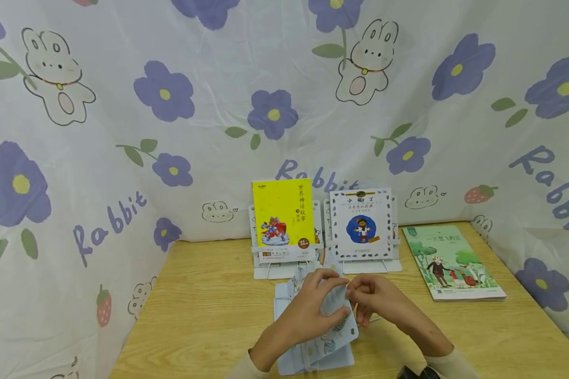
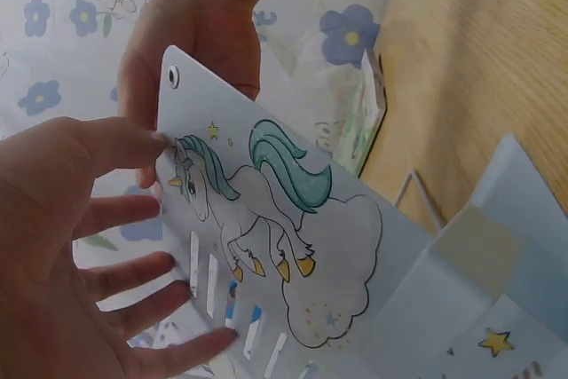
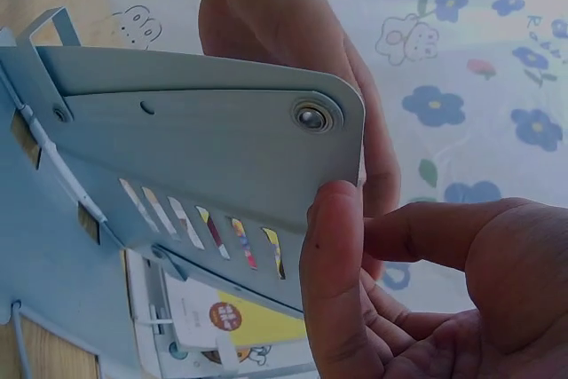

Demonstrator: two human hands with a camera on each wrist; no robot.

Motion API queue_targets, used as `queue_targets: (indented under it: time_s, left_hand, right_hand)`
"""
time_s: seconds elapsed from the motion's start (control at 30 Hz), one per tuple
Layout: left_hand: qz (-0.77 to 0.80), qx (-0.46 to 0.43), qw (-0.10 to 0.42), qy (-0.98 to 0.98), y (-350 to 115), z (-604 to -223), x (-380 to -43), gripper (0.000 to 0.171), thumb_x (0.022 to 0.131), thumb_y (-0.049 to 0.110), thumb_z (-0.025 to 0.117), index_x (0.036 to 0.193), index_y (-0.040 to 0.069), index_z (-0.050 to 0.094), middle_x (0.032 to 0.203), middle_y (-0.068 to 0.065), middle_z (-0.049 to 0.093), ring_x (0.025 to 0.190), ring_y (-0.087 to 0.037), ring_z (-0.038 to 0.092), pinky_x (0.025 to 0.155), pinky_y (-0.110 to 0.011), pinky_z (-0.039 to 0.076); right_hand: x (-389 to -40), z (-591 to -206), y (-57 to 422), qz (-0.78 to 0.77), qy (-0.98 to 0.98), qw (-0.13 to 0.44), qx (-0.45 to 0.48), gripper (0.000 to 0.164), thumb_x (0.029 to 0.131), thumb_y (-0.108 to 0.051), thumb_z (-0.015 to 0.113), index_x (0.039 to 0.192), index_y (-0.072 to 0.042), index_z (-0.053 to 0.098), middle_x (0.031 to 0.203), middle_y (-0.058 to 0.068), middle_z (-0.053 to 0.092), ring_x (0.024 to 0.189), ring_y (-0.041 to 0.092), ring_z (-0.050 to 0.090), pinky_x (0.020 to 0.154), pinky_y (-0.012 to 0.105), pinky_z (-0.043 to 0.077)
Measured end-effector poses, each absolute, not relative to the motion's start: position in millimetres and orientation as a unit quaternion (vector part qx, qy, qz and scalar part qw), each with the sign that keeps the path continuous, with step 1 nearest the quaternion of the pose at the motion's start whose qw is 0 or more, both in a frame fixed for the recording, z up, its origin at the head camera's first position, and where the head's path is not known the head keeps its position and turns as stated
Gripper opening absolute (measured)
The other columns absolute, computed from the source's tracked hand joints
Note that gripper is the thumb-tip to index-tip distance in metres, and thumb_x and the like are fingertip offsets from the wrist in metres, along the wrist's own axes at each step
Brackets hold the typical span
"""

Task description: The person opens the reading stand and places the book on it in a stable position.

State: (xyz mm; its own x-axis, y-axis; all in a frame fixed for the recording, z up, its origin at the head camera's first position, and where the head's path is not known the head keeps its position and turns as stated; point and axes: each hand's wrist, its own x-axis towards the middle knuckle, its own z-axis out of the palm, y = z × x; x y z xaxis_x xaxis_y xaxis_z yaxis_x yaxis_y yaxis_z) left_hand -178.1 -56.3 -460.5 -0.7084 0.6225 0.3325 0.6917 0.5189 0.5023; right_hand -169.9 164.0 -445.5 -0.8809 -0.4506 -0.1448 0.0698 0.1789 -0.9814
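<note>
A pale blue folding book stand is at the front middle of the table, its panel tilted up from the base. A unicorn and cloud decorate the panel's face, with slots cut beside them. My left hand reaches across the panel, fingers spread loosely and thumb tip at its edge. My right hand pinches the panel's free edge near a rounded corner, one finger lying against the plain back. A rivet shows at that corner. Wire legs stick out behind the panel.
Behind it, a yellow book and a white-covered book stand upright on similar holders. A green book lies flat at the right of the wooden table. A flower-and-rabbit cloth hangs around the back and sides.
</note>
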Motion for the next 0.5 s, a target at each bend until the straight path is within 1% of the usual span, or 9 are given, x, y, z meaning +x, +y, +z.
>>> queue_targets:
  time_s: [0.13, 0.2, 0.23, 0.37, 0.5]
  left_hand:
    - [-0.313, -0.406, 0.087, -0.854, -61.4, -457.6, -184.3, 0.036, 0.099, 0.023, 0.057, 0.135, 0.025, 0.055, 0.143, 0.003, 0.042, 0.131, -0.017, 0.041, 0.104, -0.038, 0.046]
    - [-0.304, -0.418, 0.105, -0.850, -64.3, -456.8, -190.5, 0.036, 0.099, 0.012, 0.056, 0.133, 0.022, 0.058, 0.144, 0.003, 0.043, 0.130, -0.018, 0.041, 0.104, -0.038, 0.045]
    - [-0.297, -0.423, 0.112, -0.849, -65.7, -456.0, -193.9, 0.036, 0.098, 0.009, 0.056, 0.132, 0.022, 0.059, 0.145, 0.004, 0.044, 0.131, -0.017, 0.040, 0.105, -0.037, 0.045]
    - [-0.263, -0.456, 0.137, -0.839, -71.2, -452.3, -207.4, 0.033, 0.097, 0.007, 0.059, 0.127, 0.021, 0.062, 0.144, 0.004, 0.048, 0.137, -0.018, 0.037, 0.113, -0.039, 0.039]
    - [-0.270, -0.489, 0.132, -0.819, -77.1, -447.1, -218.6, 0.026, 0.095, 0.008, 0.062, 0.119, 0.018, 0.065, 0.135, 0.002, 0.055, 0.144, -0.021, 0.034, 0.120, -0.038, 0.029]
  right_hand:
    - [-168.2, -439.2, 159.1, -0.627, 0.739, 0.203, -0.139, 0.031, 0.099, -0.022, 0.059, 0.110, 0.007, 0.055, 0.083, 0.007, 0.068, 0.059, 0.016, 0.065, 0.056, 0.039, 0.058]
    - [-167.6, -436.8, 156.5, -0.627, 0.739, 0.202, -0.144, 0.033, 0.099, -0.022, 0.059, 0.113, 0.007, 0.055, 0.084, 0.007, 0.068, 0.059, 0.016, 0.065, 0.057, 0.040, 0.058]
    - [-167.6, -435.8, 155.2, -0.626, 0.738, 0.201, -0.149, 0.033, 0.098, -0.022, 0.060, 0.114, 0.007, 0.055, 0.084, 0.008, 0.069, 0.059, 0.016, 0.065, 0.058, 0.041, 0.058]
    - [-168.1, -432.6, 150.9, -0.625, 0.738, 0.198, -0.159, 0.034, 0.098, -0.023, 0.060, 0.115, 0.006, 0.056, 0.087, 0.009, 0.069, 0.061, 0.016, 0.066, 0.059, 0.042, 0.059]
    - [-169.5, -431.0, 149.1, -0.625, 0.738, 0.195, -0.165, 0.032, 0.099, -0.021, 0.058, 0.117, 0.006, 0.057, 0.090, 0.012, 0.069, 0.063, 0.017, 0.067, 0.059, 0.041, 0.059]
